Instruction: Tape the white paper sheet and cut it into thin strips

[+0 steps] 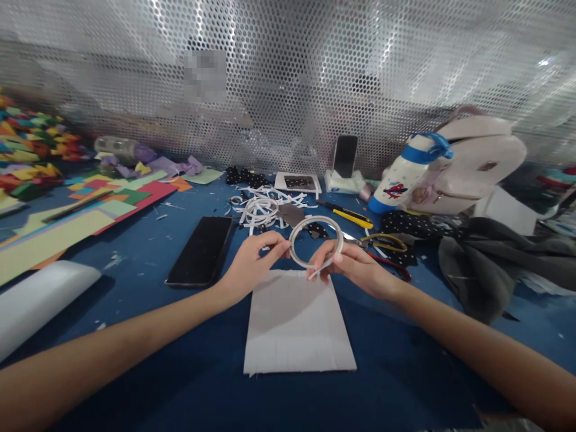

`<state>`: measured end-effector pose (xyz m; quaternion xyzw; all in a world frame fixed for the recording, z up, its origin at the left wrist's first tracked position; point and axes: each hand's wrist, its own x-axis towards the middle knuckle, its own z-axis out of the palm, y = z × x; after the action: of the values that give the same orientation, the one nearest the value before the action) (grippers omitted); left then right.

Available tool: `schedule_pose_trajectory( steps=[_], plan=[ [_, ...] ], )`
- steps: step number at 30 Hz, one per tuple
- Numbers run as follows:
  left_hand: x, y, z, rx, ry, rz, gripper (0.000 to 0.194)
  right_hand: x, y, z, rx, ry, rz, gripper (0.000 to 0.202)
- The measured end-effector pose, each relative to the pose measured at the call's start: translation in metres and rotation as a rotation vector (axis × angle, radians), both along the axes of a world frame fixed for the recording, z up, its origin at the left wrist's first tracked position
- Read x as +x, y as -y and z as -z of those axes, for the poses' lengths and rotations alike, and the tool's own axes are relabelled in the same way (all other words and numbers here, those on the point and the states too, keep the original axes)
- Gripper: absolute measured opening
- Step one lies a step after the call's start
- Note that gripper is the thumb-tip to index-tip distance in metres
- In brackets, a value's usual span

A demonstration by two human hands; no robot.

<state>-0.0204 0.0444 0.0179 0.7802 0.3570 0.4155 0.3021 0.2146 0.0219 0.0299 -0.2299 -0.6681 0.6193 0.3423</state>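
Observation:
Above the far edge of a white paper piece (297, 327), I hold a narrow roll of white tape (316, 218) upright in both hands. My left hand (255, 261) pinches the roll's left rim between thumb and fingertips. On the right rim, my right hand (353, 264) grips the roll, with some fingers behind it. A short loose tape end hangs at the bottom of the ring, by the right fingertips. The white piece lies flat on the blue table (180, 372), its near edge slightly ragged.
A black phone (200, 249) lies left of my left hand. White paper strips (258, 204), a yellow cutter (348, 215) and scissors (384, 242) lie beyond. Coloured paper (99, 210) covers the left side. A bottle (402, 174), bag (479, 159) and dark cloth (490, 276) are right.

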Motion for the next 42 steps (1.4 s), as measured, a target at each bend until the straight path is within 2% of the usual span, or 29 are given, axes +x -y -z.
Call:
schedule_pose_trajectory(
  steps=[5, 9, 11, 14, 17, 23, 28, 33, 37, 42],
  plan=[
    [-0.007, -0.002, -0.003, 0.061, 0.051, -0.120, 0.034, 0.001, -0.001, 0.000, 0.049, 0.010, 0.086, 0.031],
    [-0.011, -0.007, -0.002, 0.109, 0.070, -0.244, 0.015, 0.002, -0.005, 0.005, 0.045, 0.004, 0.189, 0.024],
    [-0.010, -0.008, -0.001, 0.121, 0.043, -0.260, 0.022, 0.003, -0.007, 0.007, 0.045, 0.014, 0.227, 0.023],
    [-0.006, -0.005, 0.000, 0.128, -0.055, -0.186, 0.014, 0.002, -0.007, 0.007, 0.049, 0.039, 0.265, 0.024],
    [0.000, 0.003, 0.000, 0.141, -0.169, -0.094, 0.021, 0.000, -0.007, 0.005, 0.101, 0.084, 0.284, 0.023],
    [0.005, 0.010, 0.004, 0.186, -0.248, -0.078, 0.010, -0.006, -0.003, 0.002, 0.216, 0.184, 0.300, 0.020],
    [0.005, 0.010, 0.001, 0.185, -0.207, -0.090, 0.007, -0.008, -0.001, 0.003, 0.245, 0.204, 0.328, 0.021],
    [0.008, 0.012, -0.002, 0.122, -0.154, -0.038, 0.007, -0.008, 0.001, 0.007, 0.231, 0.192, 0.333, 0.019],
    [0.012, 0.020, -0.004, 0.046, -0.090, -0.006, 0.010, -0.008, 0.001, 0.009, 0.228, 0.177, 0.401, 0.019],
    [0.017, 0.034, -0.006, -0.043, -0.025, 0.011, 0.016, -0.011, 0.005, 0.006, 0.143, 0.080, 0.491, 0.013]
  ],
)
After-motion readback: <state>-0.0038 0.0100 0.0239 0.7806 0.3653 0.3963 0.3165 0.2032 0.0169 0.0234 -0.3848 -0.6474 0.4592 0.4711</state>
